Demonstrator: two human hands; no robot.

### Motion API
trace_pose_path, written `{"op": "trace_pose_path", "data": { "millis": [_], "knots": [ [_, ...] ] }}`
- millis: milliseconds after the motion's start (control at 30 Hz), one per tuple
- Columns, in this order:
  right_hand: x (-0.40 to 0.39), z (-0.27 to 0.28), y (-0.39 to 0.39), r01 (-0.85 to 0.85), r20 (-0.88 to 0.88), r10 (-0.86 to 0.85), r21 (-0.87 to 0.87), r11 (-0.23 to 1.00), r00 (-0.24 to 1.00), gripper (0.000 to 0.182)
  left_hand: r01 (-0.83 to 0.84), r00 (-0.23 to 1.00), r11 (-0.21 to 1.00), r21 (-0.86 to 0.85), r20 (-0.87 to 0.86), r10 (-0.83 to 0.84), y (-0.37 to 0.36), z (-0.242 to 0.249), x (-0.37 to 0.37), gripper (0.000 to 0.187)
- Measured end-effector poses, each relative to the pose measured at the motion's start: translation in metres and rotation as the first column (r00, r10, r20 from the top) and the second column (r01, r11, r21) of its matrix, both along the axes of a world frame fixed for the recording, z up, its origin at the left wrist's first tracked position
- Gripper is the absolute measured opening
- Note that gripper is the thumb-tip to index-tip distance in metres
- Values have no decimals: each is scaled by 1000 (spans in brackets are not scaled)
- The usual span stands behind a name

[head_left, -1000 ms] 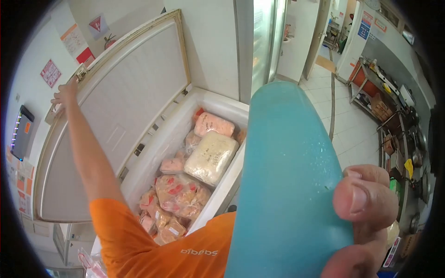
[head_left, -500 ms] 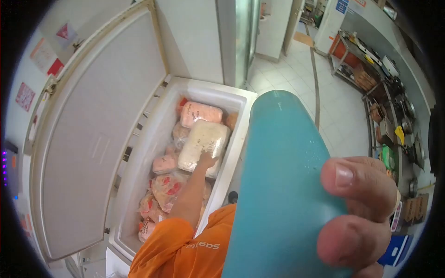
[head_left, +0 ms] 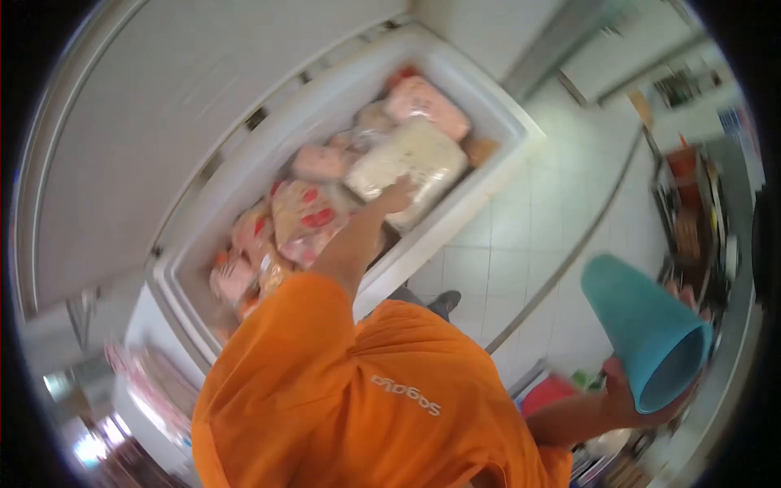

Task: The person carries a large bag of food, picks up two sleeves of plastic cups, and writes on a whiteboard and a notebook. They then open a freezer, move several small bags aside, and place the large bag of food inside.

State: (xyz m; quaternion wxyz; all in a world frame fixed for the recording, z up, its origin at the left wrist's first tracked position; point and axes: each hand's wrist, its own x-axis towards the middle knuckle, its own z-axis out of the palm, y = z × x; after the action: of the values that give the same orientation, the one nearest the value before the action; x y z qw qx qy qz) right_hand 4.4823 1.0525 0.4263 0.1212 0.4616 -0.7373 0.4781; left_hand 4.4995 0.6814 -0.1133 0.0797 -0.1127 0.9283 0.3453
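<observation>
My left hand [head_left: 399, 195] rests on a large white plastic-wrapped block [head_left: 415, 159] inside the open chest freezer [head_left: 508, 142]; its fingers look stretched out over the top, though blurred. Pink wrapped packs [head_left: 427, 107] lie beyond the block. Nearer to me are clear bags with red markings [head_left: 301, 215]. Over at the right, my right hand [head_left: 618, 382] is wrapped round a teal plastic cup [head_left: 630, 313]. The cup is tilted, its mouth turned toward my side and its base pointing away. Part of that hand is hidden behind the cup.
The raised freezer lid [head_left: 187, 106] stands to the left. White floor tiles [head_left: 545, 195] stretch beyond the freezer, with a dark strip across them. A shelf of kitchenware [head_left: 691, 211] runs along the right wall. My shoe [head_left: 446, 302] shows beside the freezer.
The cup has moved from close in front of the camera down and away to the right, still in my right hand. My view has tilted down; my left hand stays on the white block.
</observation>
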Motion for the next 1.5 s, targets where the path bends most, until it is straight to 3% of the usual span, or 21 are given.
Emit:
{"op": "trace_pose_path", "data": {
  "millis": [33, 67, 100, 133, 200, 233, 367, 433, 533, 733, 800, 833, 900, 933, 1000, 1100, 1200, 1233, 1300, 1367, 1500],
  "knots": [
    [5, -8, 2, 108, -144, -106, 9, 994, 984, 91, -71, 997, 997, -1, 1, 71, 7, 1, 15, 55],
    [10, -15, 4, 228, -279, -219, -1, 974, 935, 95, -493, 850, 868, 54, -181, 494, 23, 3, 28, 58],
    [8, -22, 13, 279, -209, -271, 9, 960, 940, 96, -788, 517, 589, 178, -327, 791, 33, 16, 31, 62],
    [8, -29, 23, 335, -137, -328, 34, 942, 935, 99, -805, 491, 564, 184, -328, 807, 40, 27, 34, 62],
    [5, -45, 44, 337, -65, -333, 82, 938, 941, 97, -954, 154, -3, 301, 496, 854, 56, 80, 44, 68],
    [5, -51, 55, 364, 9, -368, 122, 923, 930, 96, -718, 223, -308, 624, 626, 748, 55, 24, 40, 71],
    [11, -61, 80, 546, -72, -548, 261, 796, 834, 88, -842, 81, -272, 466, 606, 791, 62, 51, 24, 73],
    [4, -73, 83, 541, -21, -554, 244, 805, 833, 87, -619, -14, -360, 698, 449, 894, 79, 78, 20, 71],
    [-7, -70, 90, 555, -103, -562, 376, 742, 821, 86, -875, -19, -97, 475, 168, 986, 104, 41, -9, 76],
    [-22, -72, 50, 418, 106, -444, 200, 886, 890, 83, -901, 200, 39, 433, 334, 921, 105, 155, -4, 81],
    [-23, -71, 48, 403, 46, -434, 294, 867, 900, 79, -977, 207, 189, 99, 223, 953, 104, 172, 2, 89],
    [-21, -71, 48, 418, 51, -449, 283, 863, 892, 79, -973, 223, 207, 97, 211, 952, 100, 166, 7, 89],
    [-16, -71, 50, 341, 165, -380, 225, 913, 910, 77, -755, 621, 650, 84, -227, 750, 94, 134, 22, 78],
    [-15, -72, 55, 368, 167, -407, 220, 903, 898, 77, -735, 643, 673, 81, -232, 730, 94, 117, 24, 78],
    [-11, -76, 70, 415, 216, -443, 163, 895, 870, 89, -549, 821, 830, -97, 120, 558, 95, 79, 21, 68],
    [-1, -88, 128, 600, 12, -620, 237, 764, 785, 88, -369, 911, 915, -163, 132, 391, 94, 54, 34, 73],
    [25, -85, 145, 698, 348, -710, 185, 692, 612, 80, -216, 857, 942, -257, 413, 309, 86, 61, 9, 78],
    [35, -86, 158, 767, 473, -747, 203, 609, 468, 77, -389, 836, 897, -209, 328, 440, 90, 77, 4, 81],
    [49, -89, 199, 810, 231, -828, 191, 554, 512, 75, -194, 939, 980, -55, 280, 201, 53, 33, -5, 77],
    [73, -105, 257, 887, 222, -886, 132, 442, 408, 73, 39, 919, 999, -9, 393, -32, 28, 3, -17, 74],
    [131, -153, 378, 994, 386, -917, 4, 110, 100, 71, 115, 935, 922, -370, 353, 25, 41, 31, -11, 71]
  ]
}}
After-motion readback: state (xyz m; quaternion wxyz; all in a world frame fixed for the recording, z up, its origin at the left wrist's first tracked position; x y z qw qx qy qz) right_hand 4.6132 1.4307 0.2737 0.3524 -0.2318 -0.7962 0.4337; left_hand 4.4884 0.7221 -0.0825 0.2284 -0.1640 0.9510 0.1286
